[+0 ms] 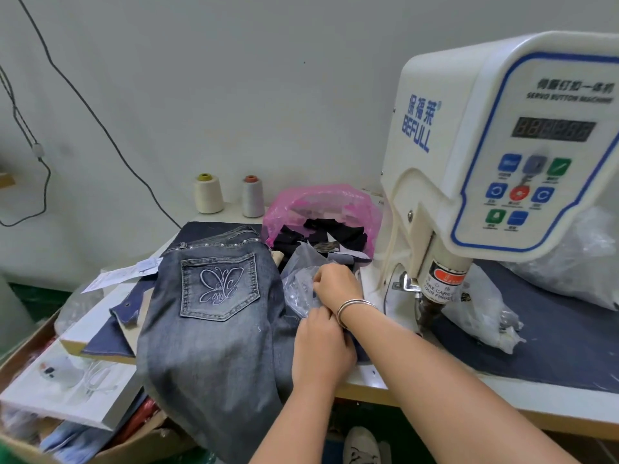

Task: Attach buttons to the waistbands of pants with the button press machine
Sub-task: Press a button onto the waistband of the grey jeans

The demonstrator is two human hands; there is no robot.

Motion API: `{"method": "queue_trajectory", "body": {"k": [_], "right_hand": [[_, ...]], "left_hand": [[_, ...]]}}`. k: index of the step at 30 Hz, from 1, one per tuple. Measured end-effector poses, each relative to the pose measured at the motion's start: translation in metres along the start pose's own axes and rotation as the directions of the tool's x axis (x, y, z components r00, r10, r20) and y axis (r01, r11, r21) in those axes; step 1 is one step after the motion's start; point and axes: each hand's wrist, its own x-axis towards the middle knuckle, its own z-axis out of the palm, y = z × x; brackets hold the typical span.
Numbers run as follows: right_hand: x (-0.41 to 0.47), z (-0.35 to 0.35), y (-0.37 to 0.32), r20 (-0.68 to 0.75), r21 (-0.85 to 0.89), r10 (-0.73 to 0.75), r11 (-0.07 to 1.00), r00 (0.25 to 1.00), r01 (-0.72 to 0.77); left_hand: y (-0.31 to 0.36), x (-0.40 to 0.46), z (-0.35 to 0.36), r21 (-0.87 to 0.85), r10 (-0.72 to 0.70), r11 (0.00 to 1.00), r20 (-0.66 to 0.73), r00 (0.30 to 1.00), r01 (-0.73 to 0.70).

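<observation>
Grey jeans [207, 329] lie back-pocket up, draped over the table's front edge. Right of them sits a clear plastic bag of small metal buttons [298, 289]. My right hand [336, 284], a bracelet on its wrist, pinches the bag's plastic with curled fingers. My left hand [323, 346] lies just below it, knuckles up, fingers curled down where the bag meets the jeans; what they hold is hidden. The white button press machine [495, 155] stands to the right, its press head [432, 296] apart from both hands.
A pink bag of dark fabric pieces [321, 216] sits behind the hands, with two thread cones [208, 194] by the wall. More plastic bags [482, 313] lie right of the press. A box of clutter [67, 390] stands at lower left. A cable [100, 122] hangs on the wall.
</observation>
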Motion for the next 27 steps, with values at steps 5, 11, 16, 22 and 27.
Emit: {"method": "queue_trajectory", "body": {"k": [5,11,16,22,27], "right_hand": [[-0.002,-0.001,0.001,-0.026,-0.026,0.0,1.0,1.0,0.0],[-0.004,0.0,0.001,-0.021,-0.099,-0.043,0.994,0.999,0.041],[-0.004,0.0,0.0,-0.04,-0.02,-0.009,1.0,0.999,0.008],[-0.078,-0.023,0.011,-0.347,0.534,-0.031,0.815,0.937,0.224],[-0.176,-0.052,0.068,-0.275,0.504,-0.178,0.81,0.945,0.299]], "left_hand": [[0.002,0.0,-0.003,0.053,0.024,0.998,-0.008,1.0,-0.024],[0.003,0.001,-0.005,0.113,0.05,0.992,0.018,0.999,-0.052],[0.001,0.001,-0.001,0.055,0.036,0.998,0.004,0.999,-0.036],[-0.004,0.001,0.005,0.018,0.057,0.998,0.011,0.998,-0.058],[-0.007,0.002,0.007,0.037,0.04,0.998,0.119,0.992,-0.045]]}}
